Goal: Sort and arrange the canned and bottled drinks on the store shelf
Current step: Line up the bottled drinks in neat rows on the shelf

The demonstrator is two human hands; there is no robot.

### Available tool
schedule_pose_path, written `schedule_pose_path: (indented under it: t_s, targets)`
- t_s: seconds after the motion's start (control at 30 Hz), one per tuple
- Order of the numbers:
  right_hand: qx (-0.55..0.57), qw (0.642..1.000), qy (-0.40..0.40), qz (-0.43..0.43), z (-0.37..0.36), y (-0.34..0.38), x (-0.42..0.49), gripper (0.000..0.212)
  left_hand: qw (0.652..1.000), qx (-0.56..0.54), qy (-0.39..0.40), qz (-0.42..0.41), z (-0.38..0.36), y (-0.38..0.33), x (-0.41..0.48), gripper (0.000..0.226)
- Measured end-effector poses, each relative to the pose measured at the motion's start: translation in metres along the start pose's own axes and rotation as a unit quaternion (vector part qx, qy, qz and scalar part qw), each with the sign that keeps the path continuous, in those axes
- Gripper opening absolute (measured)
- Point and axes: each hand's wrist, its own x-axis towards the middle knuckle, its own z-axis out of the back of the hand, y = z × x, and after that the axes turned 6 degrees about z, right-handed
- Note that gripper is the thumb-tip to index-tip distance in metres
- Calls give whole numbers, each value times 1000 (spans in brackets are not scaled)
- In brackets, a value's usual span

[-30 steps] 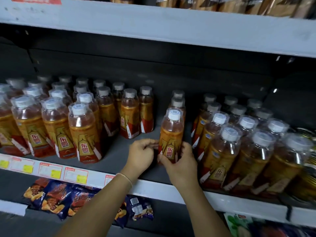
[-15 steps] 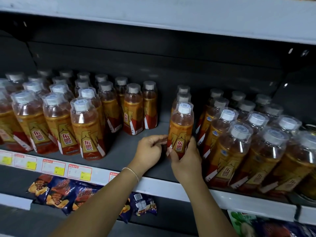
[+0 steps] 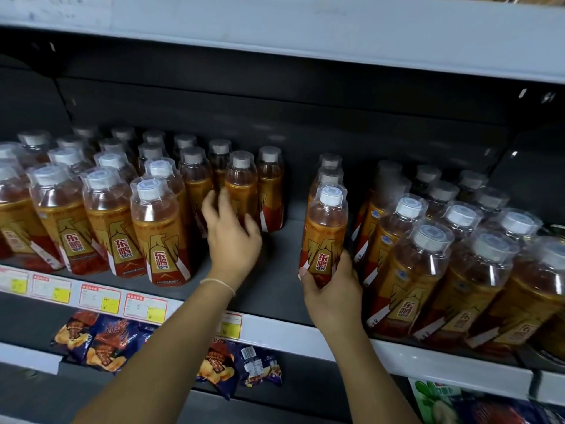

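Bottle [image 3: 325,237], amber drink, white cap: centre-right of frame, upright over shelf [image 3: 275,289], base hidden by right hand [image 3: 331,289] gripping its lower label. Left hand [image 3: 232,237], centre, fingers loosely spread before rear bottles [image 3: 241,185]; contact unclear. Right-edge bottles [image 3: 544,289] cut off, blurred.

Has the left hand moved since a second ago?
Yes. The left hand has left the bottle that the right hand grips and gone left and deeper, up to the left block of bottles.
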Motion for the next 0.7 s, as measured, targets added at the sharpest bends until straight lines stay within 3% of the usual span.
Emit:
schedule_pose_path:
  t_s: [0.13,0.23,0.4,0.7]
  targets:
    - [-8,1000,1,-5,1,2,-1,87,988,42,76,130,-7,5,28,85]
    - [-10,1000,-1,-5,2,3,-1,88,980,86,93,153,-12,9,37,88]
    - [-9,1000,3,-9,3,4,-2,88,987,117,34,107,-11,9,25,64]
    - [25,1000,4,-8,5,5,-2,86,987,153,45,-8,15,2,-35,70]
